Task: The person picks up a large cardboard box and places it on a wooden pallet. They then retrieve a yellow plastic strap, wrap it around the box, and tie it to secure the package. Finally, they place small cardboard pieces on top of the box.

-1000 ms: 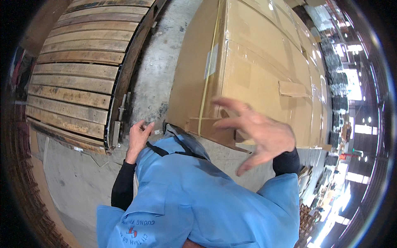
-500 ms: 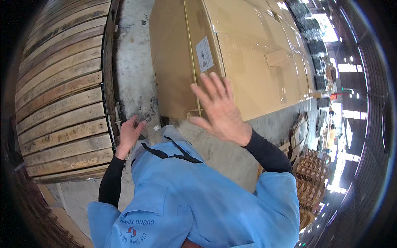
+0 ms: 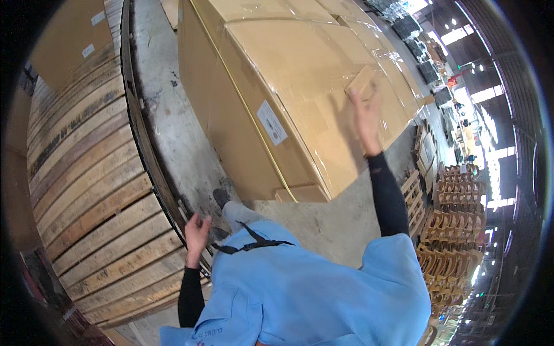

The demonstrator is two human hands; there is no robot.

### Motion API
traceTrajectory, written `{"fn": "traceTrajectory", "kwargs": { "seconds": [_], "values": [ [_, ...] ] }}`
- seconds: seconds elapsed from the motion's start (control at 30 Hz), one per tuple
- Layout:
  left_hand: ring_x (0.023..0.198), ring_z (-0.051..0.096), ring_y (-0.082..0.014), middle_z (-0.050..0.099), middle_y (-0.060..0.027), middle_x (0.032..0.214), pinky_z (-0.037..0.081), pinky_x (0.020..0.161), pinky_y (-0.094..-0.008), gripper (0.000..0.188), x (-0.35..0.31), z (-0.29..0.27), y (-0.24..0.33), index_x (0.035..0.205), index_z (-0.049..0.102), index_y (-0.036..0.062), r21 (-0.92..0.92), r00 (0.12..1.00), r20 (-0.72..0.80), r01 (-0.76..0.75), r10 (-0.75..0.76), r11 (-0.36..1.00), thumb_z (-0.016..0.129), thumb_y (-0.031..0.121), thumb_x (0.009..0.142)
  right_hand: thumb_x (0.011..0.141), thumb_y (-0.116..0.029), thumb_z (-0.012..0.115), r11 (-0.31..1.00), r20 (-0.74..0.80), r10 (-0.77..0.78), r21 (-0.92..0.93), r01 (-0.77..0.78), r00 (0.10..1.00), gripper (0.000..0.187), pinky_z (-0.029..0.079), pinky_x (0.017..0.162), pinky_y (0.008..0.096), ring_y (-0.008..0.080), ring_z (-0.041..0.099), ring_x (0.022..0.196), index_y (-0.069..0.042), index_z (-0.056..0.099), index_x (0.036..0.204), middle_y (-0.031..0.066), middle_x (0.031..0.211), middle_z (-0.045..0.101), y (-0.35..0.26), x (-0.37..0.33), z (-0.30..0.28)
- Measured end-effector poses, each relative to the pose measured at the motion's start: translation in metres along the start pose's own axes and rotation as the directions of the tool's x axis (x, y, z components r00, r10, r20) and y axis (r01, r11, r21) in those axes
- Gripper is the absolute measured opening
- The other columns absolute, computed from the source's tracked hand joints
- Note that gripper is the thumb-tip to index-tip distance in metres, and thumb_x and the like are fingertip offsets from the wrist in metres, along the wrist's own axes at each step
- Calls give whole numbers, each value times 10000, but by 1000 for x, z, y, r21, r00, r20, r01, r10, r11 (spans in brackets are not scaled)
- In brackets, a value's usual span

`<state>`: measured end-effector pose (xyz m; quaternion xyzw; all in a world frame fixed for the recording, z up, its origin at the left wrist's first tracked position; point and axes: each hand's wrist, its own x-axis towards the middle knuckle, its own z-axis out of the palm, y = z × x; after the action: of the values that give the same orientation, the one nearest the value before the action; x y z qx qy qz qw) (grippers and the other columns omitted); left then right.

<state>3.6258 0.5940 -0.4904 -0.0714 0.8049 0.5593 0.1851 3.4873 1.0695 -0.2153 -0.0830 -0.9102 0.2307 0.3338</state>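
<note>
A large brown cardboard box (image 3: 323,115), wrapped in clear film with a yellow strap (image 3: 245,104) round it, stands in front of me. My right hand (image 3: 367,121) reaches over its top, fingers stretched out and somewhat blurred. Its fingertips are at a small cardboard piece (image 3: 362,79) on the film; whether they touch it I cannot tell. Low at my left side, my left hand (image 3: 197,233) is open with fingers apart, holding nothing, near the edge of a wooden slatted platform (image 3: 98,190). A white label (image 3: 271,123) is on the box's near side.
More cardboard boxes (image 3: 75,40) stand on the platform at the far left. A strip of concrete floor (image 3: 167,86) runs between platform and box. To the right are wooden pallets (image 3: 412,199) and stacks of curved wooden parts (image 3: 456,230).
My right hand has moved from above the box's near edge, forward and right over its top. The view has shifted, bringing the box and more of the platform into sight. My left hand stays empty.
</note>
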Motion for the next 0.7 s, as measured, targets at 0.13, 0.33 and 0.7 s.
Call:
{"fn": "traceTrajectory", "kwargs": {
  "seconds": [0.13,0.33,0.7],
  "values": [
    [620,501,-165,572,-124,673,439,573,-354,346,13,-18,-10,881,551,-47,58,996,37,-78,76,995,698,265,905,872,-406,703,863,-71,422,-274,-425,904,849,433,1021,419,393,554,1176,120,349,1436,265,1278,580,120,104,3],
    [683,625,-185,658,-138,741,492,626,-355,392,73,-68,-4,903,584,-73,56,993,-20,118,-117,991,710,298,900,798,-173,774,843,456,386,179,-507,802,713,556,711,276,179,685,835,120,469,1373,127,1077,702,135,189,56],
    [605,534,-145,598,-89,663,434,557,-337,317,340,-154,122,878,575,-37,211,979,-172,-70,108,975,689,254,926,832,-98,740,770,754,-41,442,-460,655,551,487,948,262,107,620,1065,57,543,1322,82,1198,675,-6,321,183]
  ]
}}
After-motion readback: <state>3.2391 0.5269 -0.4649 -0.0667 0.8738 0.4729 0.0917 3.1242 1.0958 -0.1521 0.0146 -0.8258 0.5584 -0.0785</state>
